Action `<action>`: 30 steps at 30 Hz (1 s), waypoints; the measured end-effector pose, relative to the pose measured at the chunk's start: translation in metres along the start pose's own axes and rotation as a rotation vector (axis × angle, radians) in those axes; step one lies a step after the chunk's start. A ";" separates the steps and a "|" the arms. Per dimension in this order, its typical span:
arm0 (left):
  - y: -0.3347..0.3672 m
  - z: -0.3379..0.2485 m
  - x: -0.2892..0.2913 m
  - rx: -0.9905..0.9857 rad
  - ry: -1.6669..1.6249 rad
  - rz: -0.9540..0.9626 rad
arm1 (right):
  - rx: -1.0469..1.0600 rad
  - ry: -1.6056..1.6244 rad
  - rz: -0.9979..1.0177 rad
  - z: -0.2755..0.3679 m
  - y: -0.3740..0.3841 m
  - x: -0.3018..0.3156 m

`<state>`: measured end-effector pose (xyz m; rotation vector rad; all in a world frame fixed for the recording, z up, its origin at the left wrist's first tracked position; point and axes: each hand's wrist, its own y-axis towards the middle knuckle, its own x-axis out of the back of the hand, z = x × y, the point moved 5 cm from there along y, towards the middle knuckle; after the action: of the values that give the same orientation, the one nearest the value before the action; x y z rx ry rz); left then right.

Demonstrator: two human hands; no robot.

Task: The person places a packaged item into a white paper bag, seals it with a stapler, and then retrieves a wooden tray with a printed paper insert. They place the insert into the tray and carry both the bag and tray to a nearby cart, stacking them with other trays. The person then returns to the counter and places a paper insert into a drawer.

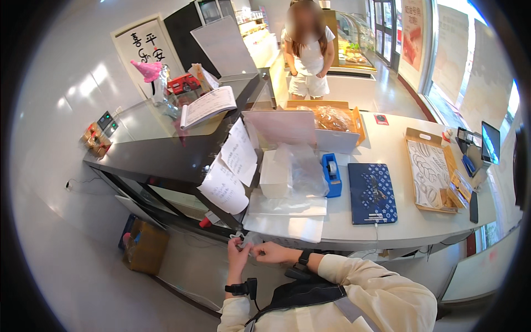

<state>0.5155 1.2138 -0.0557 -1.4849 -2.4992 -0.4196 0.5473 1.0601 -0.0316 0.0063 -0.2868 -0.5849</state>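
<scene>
Just off the counter's front edge, my left hand and my right hand are close together, fingers pinched. Between them is a small crumpled piece of clear plastic, perhaps a thin bag or glove; its exact kind is too small to make out. Both hands grip it. Above them, on the counter, lie flat white plastic sheets or bags. A white box with clear plastic bags stands behind these, beside a blue tape dispenser.
A blue patterned tablet or folder with a cable lies on the white counter. To its right is a paper-lined wooden tray. Wrapped bread sits farther back. A dark display case stands left; a person stands beyond.
</scene>
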 end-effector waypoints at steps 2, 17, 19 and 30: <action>-0.005 0.001 0.001 0.008 0.138 0.154 | 0.028 -0.006 0.060 0.016 -0.014 0.007; -0.120 -0.093 -0.083 0.762 -0.470 0.822 | -0.048 0.014 0.230 0.092 -0.154 0.062; -0.139 -0.117 -0.108 0.738 -0.553 0.864 | -0.046 0.013 0.206 0.110 -0.179 0.071; -0.230 -0.191 -0.196 0.714 -0.420 1.461 | -0.068 0.146 -0.040 0.130 -0.338 0.094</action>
<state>0.4111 0.8827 0.0303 -2.5062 -0.8660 0.9495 0.4037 0.7366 0.0887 -0.0110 -0.1252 -0.6309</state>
